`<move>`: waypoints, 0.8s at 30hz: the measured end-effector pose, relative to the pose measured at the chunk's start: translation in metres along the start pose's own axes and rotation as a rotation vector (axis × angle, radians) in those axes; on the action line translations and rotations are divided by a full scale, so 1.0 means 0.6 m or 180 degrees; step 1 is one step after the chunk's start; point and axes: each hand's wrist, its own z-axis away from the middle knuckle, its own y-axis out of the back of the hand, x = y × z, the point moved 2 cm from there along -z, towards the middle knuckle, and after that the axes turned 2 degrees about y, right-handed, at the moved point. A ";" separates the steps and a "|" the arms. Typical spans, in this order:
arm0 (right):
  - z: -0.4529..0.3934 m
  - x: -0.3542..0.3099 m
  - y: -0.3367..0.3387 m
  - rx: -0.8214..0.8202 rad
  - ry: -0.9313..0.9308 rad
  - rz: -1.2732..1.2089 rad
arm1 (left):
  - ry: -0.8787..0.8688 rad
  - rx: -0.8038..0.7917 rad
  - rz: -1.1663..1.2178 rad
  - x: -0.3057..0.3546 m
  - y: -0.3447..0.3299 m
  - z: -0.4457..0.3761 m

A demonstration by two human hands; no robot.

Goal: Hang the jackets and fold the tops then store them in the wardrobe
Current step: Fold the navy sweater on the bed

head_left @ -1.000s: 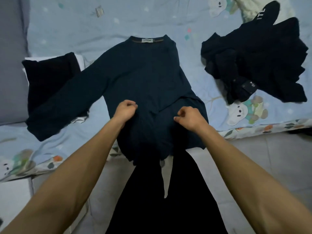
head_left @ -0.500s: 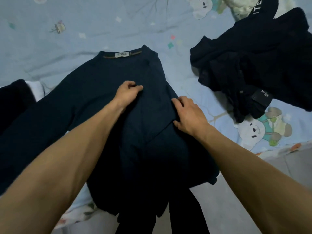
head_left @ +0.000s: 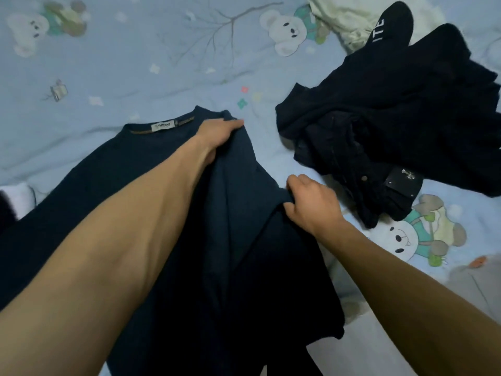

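Fingers (head_left: 233, 123) of left hand (head_left: 217, 135) lie flat on navy top (head_left: 238, 185) at its shoulder, right hand (head_left: 311, 204) seemingly pinching the folded-in side, top spread on bed (head_left: 135, 63); folding step, other sleeve next.

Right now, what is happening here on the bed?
A person is folding a dark blue top spread on the bed sheet. The left hand presses flat on the shoulder near the collar, and the right hand grips the folded-in side of the top. A pile of black clothes lies apart on the right, not yet handled.
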 end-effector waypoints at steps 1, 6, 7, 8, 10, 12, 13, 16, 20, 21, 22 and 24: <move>-0.005 0.011 -0.004 0.0052 -0.0191 -0.0091 | -0.0115 -0.0093 0.0257 0.007 -0.007 -0.006; 0.008 0.040 -0.036 -0.0119 -0.0745 -0.0204 | -0.0147 -0.1038 0.0194 -0.011 -0.027 -0.011; 0.006 0.040 -0.034 -0.0130 -0.0748 -0.0316 | -0.0150 -0.0981 0.0237 -0.011 -0.027 -0.013; 0.003 0.038 -0.028 -0.0124 -0.0727 -0.0481 | -0.0140 -0.0852 0.0279 -0.011 -0.024 -0.015; -0.009 0.038 -0.013 -0.0217 -0.0662 -0.0877 | -0.0080 -0.0573 0.0164 -0.012 -0.018 -0.012; -0.023 0.035 0.005 -0.0417 -0.0531 -0.1249 | -0.0041 -0.0525 -0.0221 -0.018 -0.013 -0.002; -0.029 0.032 0.010 -0.0540 -0.0488 -0.1388 | 0.0007 -0.0535 -0.0391 -0.026 -0.012 0.003; -0.044 0.019 0.026 -0.0857 -0.0457 -0.1575 | 0.0016 -0.0333 -0.0779 -0.021 -0.015 0.017; -0.047 0.016 0.024 -0.0843 -0.0317 -0.1002 | -0.0255 0.0173 -0.1984 -0.005 -0.051 0.013; -0.045 0.017 0.021 -0.0789 -0.0181 -0.0614 | -0.0352 0.0209 -0.2169 -0.004 -0.058 0.007; -0.041 0.020 0.019 -0.0686 -0.0074 -0.0316 | -0.0428 0.0248 -0.2044 -0.002 -0.061 0.004; -0.033 0.032 0.016 -0.0509 -0.0197 -0.0242 | -0.0359 0.0252 -0.0998 -0.008 -0.055 -0.008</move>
